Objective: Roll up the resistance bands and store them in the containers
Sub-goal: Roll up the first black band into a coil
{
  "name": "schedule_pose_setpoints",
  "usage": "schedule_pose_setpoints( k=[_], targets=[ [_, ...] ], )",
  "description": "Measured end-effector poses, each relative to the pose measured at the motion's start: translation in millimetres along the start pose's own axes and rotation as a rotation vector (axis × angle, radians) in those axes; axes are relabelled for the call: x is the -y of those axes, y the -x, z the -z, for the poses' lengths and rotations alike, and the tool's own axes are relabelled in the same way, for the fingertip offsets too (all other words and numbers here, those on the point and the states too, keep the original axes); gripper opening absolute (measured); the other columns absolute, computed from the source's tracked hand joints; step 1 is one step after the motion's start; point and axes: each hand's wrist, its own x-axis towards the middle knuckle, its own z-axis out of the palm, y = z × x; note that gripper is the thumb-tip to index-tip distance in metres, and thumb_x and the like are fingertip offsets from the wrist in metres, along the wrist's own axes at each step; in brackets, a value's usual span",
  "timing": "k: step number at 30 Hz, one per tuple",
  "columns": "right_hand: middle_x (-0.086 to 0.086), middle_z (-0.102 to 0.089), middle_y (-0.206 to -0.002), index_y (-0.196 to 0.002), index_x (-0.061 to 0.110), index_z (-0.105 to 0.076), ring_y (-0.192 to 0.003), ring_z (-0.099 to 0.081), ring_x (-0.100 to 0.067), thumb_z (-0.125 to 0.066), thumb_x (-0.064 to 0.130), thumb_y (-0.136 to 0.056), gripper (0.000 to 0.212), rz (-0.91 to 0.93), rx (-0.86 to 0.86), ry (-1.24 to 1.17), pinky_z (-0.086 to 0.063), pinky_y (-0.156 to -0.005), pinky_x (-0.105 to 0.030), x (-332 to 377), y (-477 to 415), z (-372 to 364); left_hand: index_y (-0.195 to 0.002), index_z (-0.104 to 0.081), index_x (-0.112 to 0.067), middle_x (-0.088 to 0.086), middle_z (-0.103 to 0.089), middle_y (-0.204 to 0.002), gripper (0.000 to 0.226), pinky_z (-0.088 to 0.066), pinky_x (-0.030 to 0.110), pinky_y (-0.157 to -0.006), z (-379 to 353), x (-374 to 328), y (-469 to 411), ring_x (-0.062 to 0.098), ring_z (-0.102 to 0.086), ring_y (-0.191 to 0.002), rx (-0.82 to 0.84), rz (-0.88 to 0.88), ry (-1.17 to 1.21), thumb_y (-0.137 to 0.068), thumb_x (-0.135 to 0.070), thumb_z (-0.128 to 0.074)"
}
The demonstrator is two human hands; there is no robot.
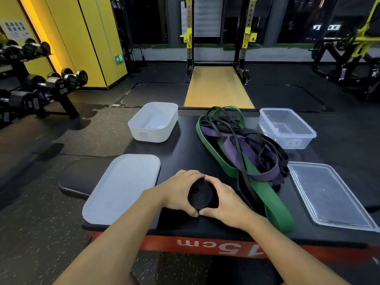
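Light: dim room; a warm glow on the yellow wall [65, 38] at your left.
Glare: soft sheen on the black platform [185, 149].
Edges: your view bends outward.
Focus: centre sharp.

The left forearm [115, 239] and the right forearm [287, 249] are stretched forward from the lower edge of the view and angled inward, so that the hands are brought together. The left hand [178, 191] and the right hand [227, 201] are curled around a rolled black band [200, 195]. The fingertips are met on its far side and the thumbs are touched together on its near side.
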Motion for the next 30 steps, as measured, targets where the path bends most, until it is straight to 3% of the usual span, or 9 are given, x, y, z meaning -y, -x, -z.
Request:
schedule_pose_setpoints(
  k=[5,8,14,20,23,30],
  targets=[
    [0.029,-0.037,-0.157,-0.159,0.041,-0.017,-0.149,-0.029,-0.001,-0.088,0.061,-0.063,0.121,-0.042,-0.016,-0.044,-0.029,-0.123,-0.037,-5.8,-2.0,-1.9,-0.154,-0.030,-0.026,-0.012,-0.035,-0.151,0.114,-0.038,0.037,-0.114,-1.8,-0.2,3.8,0.016,-0.032,-0.134,-0.056,0.019,-0.049,-0.061,-0.062,-0.086],
    [0.031,-0.035,-0.157,-0.158,0.043,-0.015,-0.150,-0.027,-0.004,-0.086,0.062,-0.066,0.118,-0.038,0.007,-0.027,-0.028,-0.123,-0.041,-8.1,-2.7,-2.7,-0.156,-0.027,-0.026,-0.012,-0.032,-0.154,0.118,-0.037,0.039,-0.115,-2.2,-1.6,5.2,0.018,-0.030,-0.137,-0.053,0.036,-0.049,-0.061,-0.065,-0.087],
    [0.027,-0.030,-0.161,-0.154,0.051,-0.014,-0.154,-0.021,-0.010,-0.077,0.071,-0.064,0.111,-0.033,0.067,-0.014,-0.028,-0.124,-0.047,-9.3,-4.4,-0.7,-0.164,-0.005,-0.029,-0.014,-0.013,-0.168,0.141,-0.025,0.044,-0.125,7.1,3.7,5.1,0.019,-0.012,-0.149,0.116,0.049,-0.073,-0.058,-0.065,-0.091],
    [0.026,-0.031,-0.160,-0.153,0.053,-0.016,-0.155,-0.018,-0.011,-0.075,0.063,-0.070,0.102,-0.016,0.078,-0.035,-0.027,-0.124,-0.048,-9.0,-2.9,0.2,-0.160,-0.023,-0.028,-0.013,-0.028,-0.159,0.120,-0.026,0.033,-0.122,-3.7,4.6,9.3,0.012,-0.020,-0.147,-0.036,0.012,0.057,-0.064,-0.055,-0.090],
    [0.020,-0.035,-0.158,-0.153,0.054,-0.024,-0.153,-0.023,-0.011,-0.073,0.055,-0.071,0.095,-0.022,0.063,-0.055,-0.031,-0.122,-0.047,-7.6,-3.0,-1.5,-0.160,-0.025,-0.027,-0.014,-0.029,-0.158,0.118,-0.028,0.024,-0.118,-8.8,4.5,13.8,0.008,-0.025,-0.145,-0.088,0.023,0.119,-0.065,-0.052,-0.090],
    [0.028,-0.043,-0.151,-0.152,0.048,-0.037,-0.142,-0.038,0.002,-0.074,0.047,-0.074,0.086,0.002,0.007,-0.102,-0.037,-0.119,-0.034,-0.8,-11.2,-7.0,-0.161,-0.023,-0.027,-0.014,-0.023,-0.163,0.118,-0.023,0.018,-0.115,-6.4,11.9,22.3,0.006,-0.025,-0.148,-0.186,0.065,0.155,-0.066,-0.052,-0.088]
  ],
)
